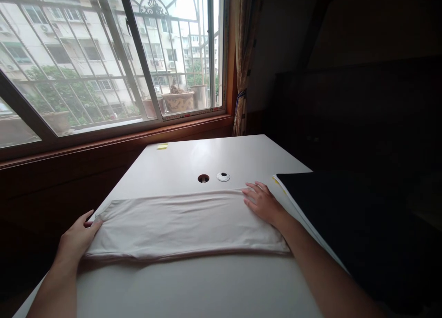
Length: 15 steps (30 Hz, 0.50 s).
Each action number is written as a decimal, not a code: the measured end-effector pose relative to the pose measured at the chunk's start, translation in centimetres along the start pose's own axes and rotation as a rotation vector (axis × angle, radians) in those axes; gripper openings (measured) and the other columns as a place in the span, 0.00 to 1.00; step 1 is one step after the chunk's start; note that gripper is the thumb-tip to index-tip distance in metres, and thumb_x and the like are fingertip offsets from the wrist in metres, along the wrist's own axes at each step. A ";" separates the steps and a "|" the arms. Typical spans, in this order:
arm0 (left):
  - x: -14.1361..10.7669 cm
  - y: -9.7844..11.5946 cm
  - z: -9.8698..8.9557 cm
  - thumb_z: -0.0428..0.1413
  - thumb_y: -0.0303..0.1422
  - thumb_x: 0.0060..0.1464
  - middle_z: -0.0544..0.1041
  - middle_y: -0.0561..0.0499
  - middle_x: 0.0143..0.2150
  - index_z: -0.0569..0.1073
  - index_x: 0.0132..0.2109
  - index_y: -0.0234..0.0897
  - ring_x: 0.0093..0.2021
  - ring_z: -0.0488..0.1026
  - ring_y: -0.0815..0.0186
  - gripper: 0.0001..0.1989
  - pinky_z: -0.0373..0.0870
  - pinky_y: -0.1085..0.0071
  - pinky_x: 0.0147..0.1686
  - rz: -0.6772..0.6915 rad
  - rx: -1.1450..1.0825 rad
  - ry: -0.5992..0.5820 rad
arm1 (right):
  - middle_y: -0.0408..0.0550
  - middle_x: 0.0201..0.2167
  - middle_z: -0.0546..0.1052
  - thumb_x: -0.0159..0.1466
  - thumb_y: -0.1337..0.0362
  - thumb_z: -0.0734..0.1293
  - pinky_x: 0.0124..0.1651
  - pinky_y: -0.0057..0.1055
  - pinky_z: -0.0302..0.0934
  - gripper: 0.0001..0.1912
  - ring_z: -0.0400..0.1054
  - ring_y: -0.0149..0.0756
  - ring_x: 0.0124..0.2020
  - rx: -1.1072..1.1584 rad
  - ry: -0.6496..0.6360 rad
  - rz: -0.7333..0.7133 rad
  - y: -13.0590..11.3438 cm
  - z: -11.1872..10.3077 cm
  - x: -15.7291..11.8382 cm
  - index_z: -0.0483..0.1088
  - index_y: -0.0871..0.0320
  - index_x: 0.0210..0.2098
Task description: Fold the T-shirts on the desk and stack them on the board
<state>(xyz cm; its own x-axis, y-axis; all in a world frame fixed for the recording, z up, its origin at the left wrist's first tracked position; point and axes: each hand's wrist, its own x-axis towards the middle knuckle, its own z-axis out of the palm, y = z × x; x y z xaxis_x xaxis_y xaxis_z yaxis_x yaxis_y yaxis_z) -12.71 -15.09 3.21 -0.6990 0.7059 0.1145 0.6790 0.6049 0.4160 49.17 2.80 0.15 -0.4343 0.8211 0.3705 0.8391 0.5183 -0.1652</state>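
A white cloth [179, 226], folded into a long band, lies across the white table in front of me. Soft wrinkles run along it, and whether it is a garment I cannot tell. At its left end my left hand [78, 235] grips the edge, thumb on top and the other fingers partly hidden behind. My right hand [264, 203] rests flat on the far right corner, fingers spread and palm down. The right forearm passes over the cloth's right end and covers part of it.
The white table [193, 290] has a round hole [203, 178] and a white ring-shaped cover [223, 176] beyond the cloth. A yellow sticky note [162, 147] lies near the far left corner. Dark fabric [331, 216] spreads over the right side. A barred window [155, 55] stands behind.
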 end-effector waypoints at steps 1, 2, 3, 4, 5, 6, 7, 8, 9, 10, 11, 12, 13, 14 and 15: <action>-0.1 0.0 -0.1 0.56 0.48 0.55 0.80 0.41 0.45 0.68 0.65 0.33 0.43 0.78 0.48 0.35 0.72 0.57 0.45 0.009 -0.003 0.009 | 0.51 0.60 0.73 0.68 0.59 0.64 0.65 0.47 0.55 0.18 0.58 0.53 0.64 0.024 0.038 -0.026 -0.2 -0.4 0.2 0.76 0.53 0.54; -0.3 0.1 -0.2 0.57 0.48 0.55 0.81 0.42 0.44 0.69 0.64 0.34 0.42 0.78 0.49 0.34 0.72 0.58 0.44 0.016 -0.005 0.024 | 0.52 0.56 0.75 0.68 0.61 0.64 0.63 0.45 0.57 0.16 0.61 0.51 0.59 0.049 0.076 -0.042 -0.4 -0.8 0.3 0.77 0.54 0.52; -0.5 0.5 -0.4 0.57 0.48 0.55 0.81 0.44 0.43 0.70 0.63 0.36 0.42 0.78 0.50 0.32 0.72 0.59 0.43 0.019 -0.005 0.043 | 0.52 0.52 0.77 0.68 0.62 0.64 0.61 0.44 0.59 0.15 0.64 0.49 0.55 0.075 0.109 -0.053 -0.6 -1.1 0.4 0.78 0.54 0.51; -0.9 1.0 -0.7 0.57 0.47 0.55 0.81 0.47 0.42 0.71 0.62 0.38 0.42 0.78 0.52 0.30 0.72 0.61 0.42 0.022 -0.003 0.066 | 0.52 0.48 0.79 0.68 0.64 0.64 0.59 0.43 0.60 0.14 0.65 0.48 0.52 0.100 0.135 -0.063 -0.7 -1.4 0.6 0.78 0.55 0.49; -1.3 1.7 -1.0 0.56 0.47 0.56 0.81 0.49 0.41 0.71 0.61 0.40 0.41 0.78 0.53 0.28 0.72 0.62 0.41 0.032 0.004 0.091 | 0.52 0.46 0.79 0.68 0.65 0.64 0.57 0.42 0.61 0.14 0.66 0.47 0.50 0.124 0.153 -0.074 -0.9 -1.6 0.6 0.79 0.55 0.48; -1.8 2.5 -1.3 0.56 0.46 0.57 0.81 0.51 0.40 0.72 0.60 0.41 0.41 0.78 0.54 0.26 0.72 0.63 0.41 0.052 0.016 0.115 | 0.51 0.43 0.80 0.68 0.66 0.63 0.56 0.42 0.62 0.13 0.67 0.46 0.48 0.145 0.164 -0.085 -1.0 -1.8 0.7 0.79 0.55 0.46; -2.2 3.4 -1.7 0.56 0.46 0.58 0.82 0.51 0.40 0.72 0.60 0.41 0.41 0.78 0.55 0.25 0.72 0.63 0.41 0.081 0.029 0.142 | 0.51 0.42 0.80 0.68 0.66 0.63 0.55 0.42 0.62 0.13 0.67 0.46 0.47 0.164 0.168 -0.094 -1.0 -1.9 0.8 0.79 0.55 0.45; -2.7 4.4 -2.2 0.55 0.45 0.59 0.81 0.50 0.41 0.71 0.60 0.41 0.41 0.78 0.55 0.25 0.72 0.63 0.41 0.119 0.044 0.167 | 0.51 0.41 0.80 0.68 0.67 0.63 0.55 0.42 0.62 0.12 0.68 0.46 0.47 0.182 0.167 -0.101 -1.1 -2.0 0.8 0.79 0.55 0.45; -3.1 5.6 -2.6 0.54 0.44 0.60 0.81 0.49 0.42 0.70 0.61 0.39 0.41 0.78 0.54 0.25 0.72 0.63 0.40 0.168 0.057 0.188 | 0.51 0.41 0.81 0.68 0.68 0.63 0.54 0.41 0.63 0.12 0.68 0.45 0.46 0.199 0.162 -0.104 -1.2 -2.0 0.8 0.79 0.55 0.44; -3.6 6.8 -3.1 0.54 0.42 0.61 0.81 0.48 0.43 0.69 0.63 0.38 0.41 0.78 0.54 0.26 0.72 0.62 0.40 0.216 0.071 0.209 | 0.51 0.41 0.81 0.67 0.68 0.63 0.54 0.41 0.63 0.12 0.69 0.45 0.46 0.219 0.154 -0.103 -1.2 -2.0 0.8 0.79 0.56 0.44; -4.0 8.2 -3.5 0.53 0.41 0.62 0.81 0.48 0.43 0.67 0.64 0.38 0.41 0.78 0.54 0.26 0.72 0.62 0.40 0.274 0.085 0.218 | 0.50 0.41 0.81 0.67 0.68 0.63 0.54 0.41 0.63 0.12 0.70 0.45 0.46 0.242 0.143 -0.101 -1.3 -2.0 0.8 0.79 0.56 0.44; -4.5 9.8 -3.9 0.53 0.39 0.62 0.81 0.48 0.43 0.66 0.65 0.39 0.40 0.78 0.54 0.26 0.73 0.62 0.39 0.332 0.102 0.222 | 0.50 0.41 0.81 0.67 0.68 0.63 0.54 0.41 0.63 0.12 0.70 0.45 0.46 0.269 0.131 -0.098 -1.4 -2.0 0.8 0.79 0.55 0.44; -5.0 11.4 -4.3 0.53 0.38 0.62 0.80 0.48 0.42 0.66 0.65 0.39 0.39 0.78 0.54 0.26 0.73 0.62 0.39 0.396 0.135 0.232 | 0.50 0.41 0.81 0.67 0.67 0.63 0.54 0.41 0.63 0.12 0.71 0.44 0.46 0.301 0.121 -0.094 -1.6 -2.0 0.8 0.79 0.55 0.43; -5.5 13.2 -4.6 0.54 0.37 0.62 0.80 0.47 0.44 0.66 0.65 0.39 0.40 0.78 0.54 0.26 0.73 0.62 0.41 0.467 0.166 0.246 | 0.50 0.41 0.82 0.67 0.67 0.63 0.54 0.40 0.63 0.12 0.71 0.44 0.45 0.338 0.111 -0.086 -1.8 -2.1 0.8 0.79 0.55 0.43; -6.2 15.2 -4.9 0.54 0.34 0.61 0.80 0.46 0.44 0.67 0.65 0.38 0.42 0.78 0.55 0.26 0.72 0.63 0.42 0.538 0.174 0.278 | 0.50 0.41 0.82 0.68 0.66 0.63 0.54 0.40 0.63 0.12 0.72 0.44 0.45 0.383 0.099 -0.075 -2.0 -2.1 0.8 0.79 0.54 0.42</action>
<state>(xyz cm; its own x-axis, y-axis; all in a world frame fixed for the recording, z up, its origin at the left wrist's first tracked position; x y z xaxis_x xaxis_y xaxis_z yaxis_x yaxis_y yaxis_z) 0.82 -12.06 13.24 -0.2657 0.8203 0.5065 0.9621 0.2594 0.0847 47.86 1.87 2.70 -0.4400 0.7602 0.4780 0.6154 0.6429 -0.4560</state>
